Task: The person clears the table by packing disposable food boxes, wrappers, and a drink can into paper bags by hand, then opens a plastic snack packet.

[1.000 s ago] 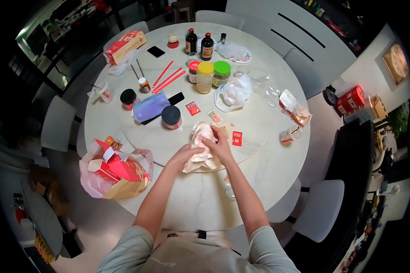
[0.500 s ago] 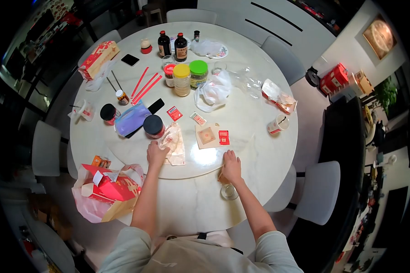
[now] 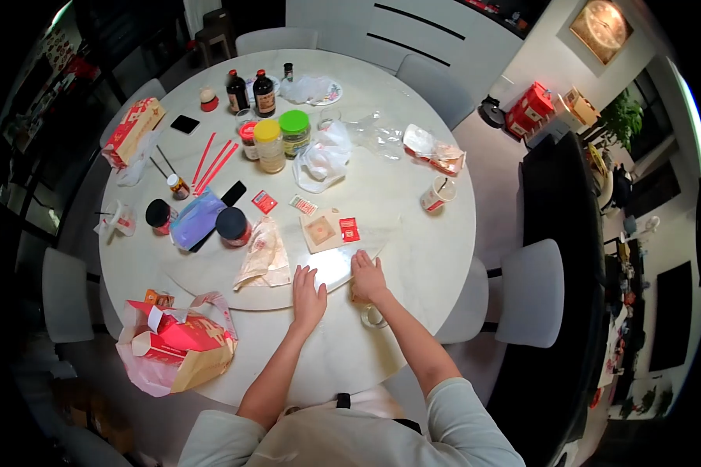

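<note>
My left hand (image 3: 310, 297) is open, its fingers stretched forward over the front edge of the round turntable (image 3: 257, 303), with nothing visible in it. A crumpled food wrapper (image 3: 263, 257) lies just to its left. Flattened over the same edge is my right hand (image 3: 368, 279), fingers extended and open. Right in front of its fingertips are a brown paper piece (image 3: 318, 232) and a red packet (image 3: 350, 229). A clear glass (image 3: 374, 317) stands by my right wrist, partly hidden; something brownish shows beneath the palm.
A dark-lidded jar (image 3: 233, 226), purple pouch (image 3: 195, 219) and phone (image 3: 233, 194) sit left. Farther back stand a yellow-lidded jar (image 3: 269, 145), green-lidded jar (image 3: 294, 132) and a white plastic bag (image 3: 324, 157). A paper cup (image 3: 438, 194) is right; a takeaway bag (image 3: 181, 344) is front left.
My left hand has left the crumpled wrapper and moved right, close to my right hand. The right hand stays at the turntable's edge. The camera view has turned somewhat.
</note>
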`<state>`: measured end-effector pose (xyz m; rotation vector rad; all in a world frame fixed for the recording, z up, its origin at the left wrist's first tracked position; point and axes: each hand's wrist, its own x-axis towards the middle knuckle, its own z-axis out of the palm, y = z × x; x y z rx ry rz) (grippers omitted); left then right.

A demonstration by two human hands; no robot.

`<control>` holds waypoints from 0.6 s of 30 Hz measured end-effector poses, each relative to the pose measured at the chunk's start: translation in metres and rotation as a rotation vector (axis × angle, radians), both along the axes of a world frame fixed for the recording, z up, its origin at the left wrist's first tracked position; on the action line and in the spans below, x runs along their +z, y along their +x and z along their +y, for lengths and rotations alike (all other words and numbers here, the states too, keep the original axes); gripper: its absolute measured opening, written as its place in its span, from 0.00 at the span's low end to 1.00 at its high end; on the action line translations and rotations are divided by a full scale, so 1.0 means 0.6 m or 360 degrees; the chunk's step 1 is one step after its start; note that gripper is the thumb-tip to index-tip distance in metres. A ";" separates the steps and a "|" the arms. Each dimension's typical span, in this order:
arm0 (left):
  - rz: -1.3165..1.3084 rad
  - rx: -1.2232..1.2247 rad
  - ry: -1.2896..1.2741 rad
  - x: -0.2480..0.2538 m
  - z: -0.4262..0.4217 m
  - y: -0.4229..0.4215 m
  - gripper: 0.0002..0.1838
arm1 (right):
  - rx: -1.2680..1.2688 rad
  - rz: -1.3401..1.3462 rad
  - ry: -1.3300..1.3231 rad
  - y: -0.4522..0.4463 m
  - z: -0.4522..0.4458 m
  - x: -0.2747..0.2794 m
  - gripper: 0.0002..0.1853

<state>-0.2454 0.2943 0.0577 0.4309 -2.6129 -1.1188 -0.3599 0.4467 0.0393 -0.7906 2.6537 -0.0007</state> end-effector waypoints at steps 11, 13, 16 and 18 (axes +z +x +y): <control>0.0029 -0.0064 0.0405 0.050 0.076 -0.158 0.18 | -0.0828 0.0091 -0.1367 -0.080 0.191 0.030 0.17; -0.0088 -0.0059 0.0643 0.064 0.105 -0.210 0.18 | -0.1008 0.0201 -0.1542 -0.133 0.255 0.012 0.14; -0.0183 -0.0078 0.0600 0.082 0.159 -0.294 0.19 | -0.1267 0.0154 -0.1601 -0.218 0.334 0.009 0.18; -0.0159 -0.0160 0.0645 0.061 0.191 -0.352 0.20 | -0.1250 0.0182 -0.1605 -0.273 0.360 0.021 0.26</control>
